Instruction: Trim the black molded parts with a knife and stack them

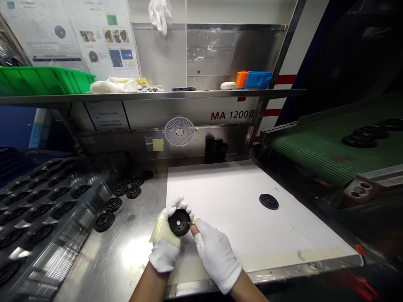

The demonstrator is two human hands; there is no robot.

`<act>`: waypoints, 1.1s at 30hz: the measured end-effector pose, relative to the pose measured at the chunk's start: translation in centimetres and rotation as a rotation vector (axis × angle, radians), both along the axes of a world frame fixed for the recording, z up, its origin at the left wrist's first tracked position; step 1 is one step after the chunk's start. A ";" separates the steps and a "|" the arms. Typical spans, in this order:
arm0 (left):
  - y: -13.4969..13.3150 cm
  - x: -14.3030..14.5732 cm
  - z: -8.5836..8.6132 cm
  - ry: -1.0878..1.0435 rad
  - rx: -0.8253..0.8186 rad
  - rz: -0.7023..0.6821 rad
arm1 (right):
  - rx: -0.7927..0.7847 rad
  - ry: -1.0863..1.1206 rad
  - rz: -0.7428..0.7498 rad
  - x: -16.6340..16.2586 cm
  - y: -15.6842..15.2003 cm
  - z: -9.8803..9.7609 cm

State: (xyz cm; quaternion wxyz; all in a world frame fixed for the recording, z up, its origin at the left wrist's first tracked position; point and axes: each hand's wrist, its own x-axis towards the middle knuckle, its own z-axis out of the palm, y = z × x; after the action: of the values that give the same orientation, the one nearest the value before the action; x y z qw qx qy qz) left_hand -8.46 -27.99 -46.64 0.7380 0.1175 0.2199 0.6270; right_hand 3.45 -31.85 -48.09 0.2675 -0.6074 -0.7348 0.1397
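Note:
My left hand (168, 235), in a white glove with yellowish tape round the palm, grips a black wheel-shaped part (179, 228) with a pale spot at its centre. My right hand (215, 253), also white-gloved with a bare thumb tip, pinches a small thin tool (191, 223) at the part's right edge. Only a little of that tool shows, so its kind is unclear. Another black wheel-shaped part (268, 201) lies flat on the white sheet (233, 226) to the right.
On the left stands a clear tray (75, 230) filled with black parts. Several loose black parts (121, 190) lie beside it on the metal table (126, 247). A green conveyor (311, 153) runs at right. Behind are a fan (179, 131) and a shelf (201, 95) with a green bin (44, 80).

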 end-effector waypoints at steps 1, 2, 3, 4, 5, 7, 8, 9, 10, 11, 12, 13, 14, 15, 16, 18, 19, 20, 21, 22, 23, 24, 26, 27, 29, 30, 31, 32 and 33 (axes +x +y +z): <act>0.0 0.0 -0.1 -0.018 0.009 0.022 | 0.005 -0.009 -0.010 0.0 0.0 0.0; 0.1 0.1 -0.2 -0.031 0.006 0.047 | 0.012 -0.019 -0.020 -0.1 0.0 -0.1; 0.2 0.2 -0.3 -0.040 -0.007 0.067 | 0.018 -0.025 -0.030 -0.2 -0.1 -0.2; 0.4 0.3 -0.3 -0.051 -0.022 0.087 | 0.023 -0.027 -0.039 -0.5 -0.2 -0.3; 0.5 0.5 -0.3 -0.065 -0.035 0.102 | 0.025 -0.022 -0.044 -0.7 -0.4 -0.4; 0.7 0.7 -0.2 -0.089 -0.060 0.133 | 0.030 -0.003 -0.040 -1.4 -0.8 -0.6; 0.7 0.8 -0.1 -0.095 -0.062 0.159 | 0.032 0.010 -0.036 -1.7 -1.0 -0.7; 0.7 0.8 0.0 -0.094 -0.048 0.189 | 0.031 0.021 -0.030 -1.9 -1.1 -0.7; 0.6 0.7 0.1 -0.086 -0.025 0.209 | 0.030 0.023 -0.025 -2.1 -1.2 -0.7; 0.5 0.6 0.2 -0.069 -0.005 0.210 | 0.028 0.016 -0.024 -2.1 -1.2 -0.7; 0.3 0.5 0.2 -0.047 0.005 0.190 | 0.027 0.003 -0.024 -2.1 -1.1 -0.7; 0.2 0.2 0.1 -0.020 0.002 0.150 | 0.029 -0.008 -0.025 -1.9 -1.0 -0.7; 0.1 0.0 0.0 0.003 -0.011 0.101 | 0.030 -0.014 -0.027 -1.7 -0.8 -0.6; 0.0 -0.2 -0.1 0.011 -0.021 0.057 | 0.030 -0.011 -0.029 -1.4 -0.7 -0.6; 0.0 -0.3 -0.3 0.006 -0.022 0.025 | 0.030 0.001 -0.032 -1.2 -0.5 -0.7; 0.1 -0.3 -0.8 -0.031 0.005 0.026 | 0.022 0.024 -0.036 -0.8 -0.4 -0.8; 0.3 -0.2 -1.0 -0.052 0.014 0.050 | 0.016 0.023 -0.040 -0.8 -0.4 -0.8; 0.6 0.0 -1.1 -0.072 0.008 0.077 | 0.012 0.015 -0.045 -0.9 -0.5 -0.9; 0.8 0.2 -1.2 -0.089 -0.008 0.103 | 0.008 0.004 -0.053 -1.2 -0.6 -1.0; 1.0 0.4 -1.2 -0.104 -0.031 0.124 | 0.003 -0.008 -0.058 -1.5 -0.7 -1.0; 1.2 0.6 -1.2 -0.118 -0.048 0.144 | 0.000 -0.013 -0.058 -1.8 -0.8 -1.1; 1.3 0.7 -1.1 -0.127 -0.049 0.162 | -0.001 -0.014 -0.054 -2.2 -0.9 -1.1; 1.2 0.6 -0.9 -0.107 -0.018 0.196 | -0.003 -0.016 -0.039 -2.5 -1.0 -0.9; 1.0 0.5 -0.9 -0.081 0.001 0.190 | 0.001 -0.022 -0.034 -2.5 -1.0 -0.8; 0.6 0.0 -0.8 -0.028 0.018 0.117 | 0.019 -0.035 -0.036 -2.2 -0.9 -0.7; 0.4 -0.2 -0.9 -0.013 0.014 0.068 | 0.030 -0.035 -0.037 -1.8 -0.7 -0.7; 0.3 -0.4 -0.9 -0.009 0.008 0.027 | 0.038 -0.032 -0.041 -1.5 -0.6 -0.7; 0.2 -0.5 -0.9 -0.018 0.005 0.003 | 0.041 -0.031 -0.050 -1.2 -0.5 -0.7; 0.3 -0.5 -1.0 -0.033 0.005 -0.001 | 0.036 -0.033 -0.060 -1.0 -0.3 -0.8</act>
State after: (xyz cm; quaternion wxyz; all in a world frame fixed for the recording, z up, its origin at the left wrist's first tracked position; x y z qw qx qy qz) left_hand -8.96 -27.71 -47.63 0.7416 0.1090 0.2061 0.6290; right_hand 2.43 -32.19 -48.88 0.2704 -0.6265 -0.7229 0.1086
